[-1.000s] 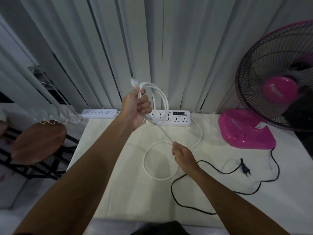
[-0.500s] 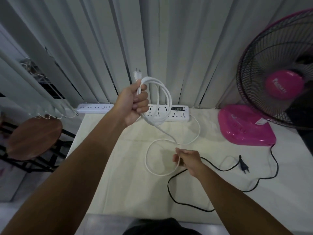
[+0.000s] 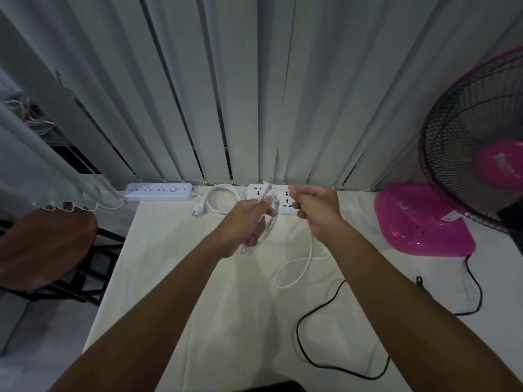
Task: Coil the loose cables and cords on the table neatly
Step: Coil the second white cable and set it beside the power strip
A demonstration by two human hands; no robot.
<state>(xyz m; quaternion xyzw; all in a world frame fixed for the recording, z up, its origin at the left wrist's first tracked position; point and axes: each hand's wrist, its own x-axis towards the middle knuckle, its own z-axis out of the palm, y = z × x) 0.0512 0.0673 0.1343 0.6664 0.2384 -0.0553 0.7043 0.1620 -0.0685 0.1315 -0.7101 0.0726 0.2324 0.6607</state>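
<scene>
- left hand (image 3: pixel 246 224) is clamped round the gathered loops of the white cable (image 3: pixel 311 247).
- right hand (image 3: pixel 317 210), just beside it, has its fingers curled on the cable's free run.
- slack drops below the right hand into a loop on the table (image 3: pixel 184 278).
- black cord (image 3: pixel 297 332) lies loose on the table, nearer the person than the right hand.

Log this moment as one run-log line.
phase: coiling white cable | left hand: grips wound loops | right hand: grips slack | black cord: uncoiled

Fan (image 3: pixel 467 154) cut by right edge; socket strip (image 3: pixel 256 193) part-hidden behind right hand (image 3: pixel 314 210); white cable (image 3: pixel 269 230) blurred, possibly looped.
</scene>
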